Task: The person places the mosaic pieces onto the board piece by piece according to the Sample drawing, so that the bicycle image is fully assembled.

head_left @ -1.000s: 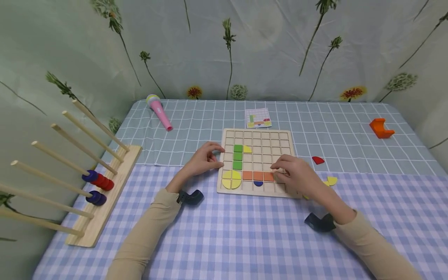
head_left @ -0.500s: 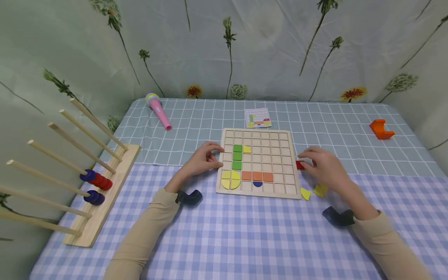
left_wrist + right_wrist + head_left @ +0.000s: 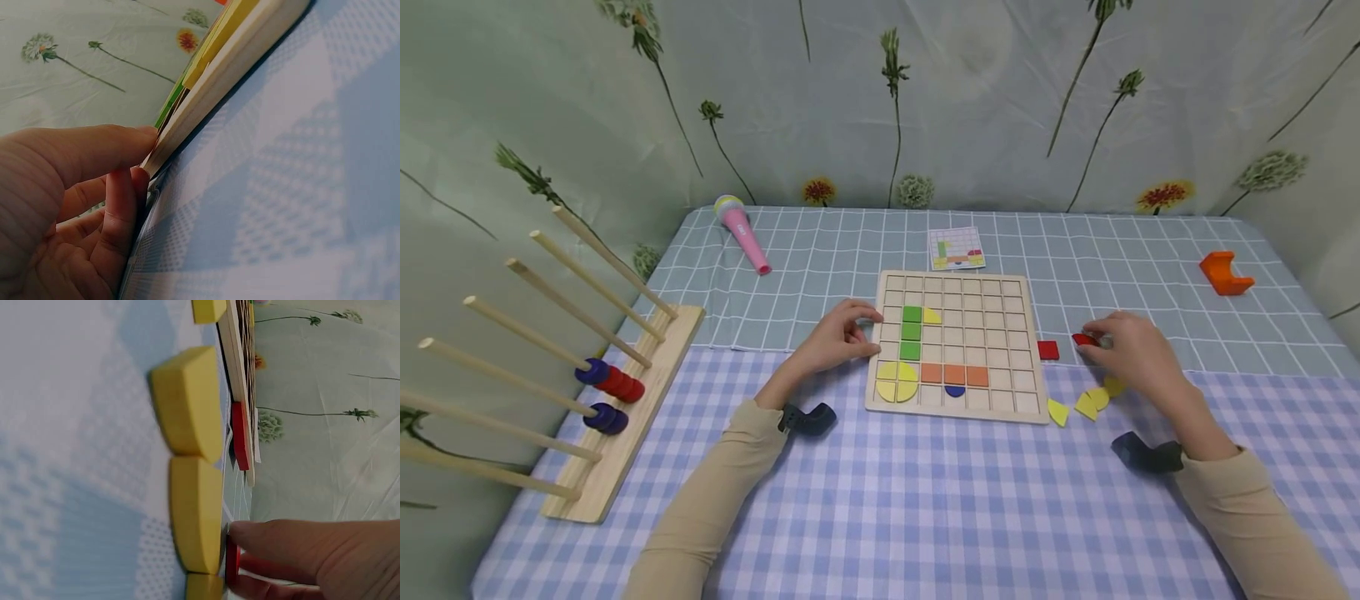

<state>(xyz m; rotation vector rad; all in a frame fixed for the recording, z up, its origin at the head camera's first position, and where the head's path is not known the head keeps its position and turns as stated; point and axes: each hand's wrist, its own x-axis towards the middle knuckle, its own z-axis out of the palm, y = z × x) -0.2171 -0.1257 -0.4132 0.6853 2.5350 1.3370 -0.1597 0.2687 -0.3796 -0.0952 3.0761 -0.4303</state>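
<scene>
My left hand [image 3: 835, 337] rests with thumb and fingertips against the left edge of a wooden grid board [image 3: 992, 312]; the left wrist view shows the thumb [image 3: 106, 150] at that edge. At the right, my right hand [image 3: 1138, 354] pinches a red quarter-circle tile [image 3: 233, 559] just above or on the tablecloth; contact below cannot be told. A red square tile [image 3: 1048, 350] lies beside the board's right edge. Several yellow quarter-circle tiles [image 3: 1086, 406] lie near the right hand. On the board are green squares [image 3: 910, 331], orange squares [image 3: 955, 375], yellow pieces [image 3: 897, 381] and a blue half-round piece [image 3: 955, 391].
A pattern card [image 3: 957, 248] lies behind the board. A pink toy microphone [image 3: 743, 236] is at the back left, and an orange block [image 3: 1225, 273] at the back right. A wooden peg stand [image 3: 625, 433] with red and blue rings stands on the left.
My right hand has moved off the board to the right. It left the red square tile beside the board and took hold of the red quarter-circle tile. The left hand has stayed put.
</scene>
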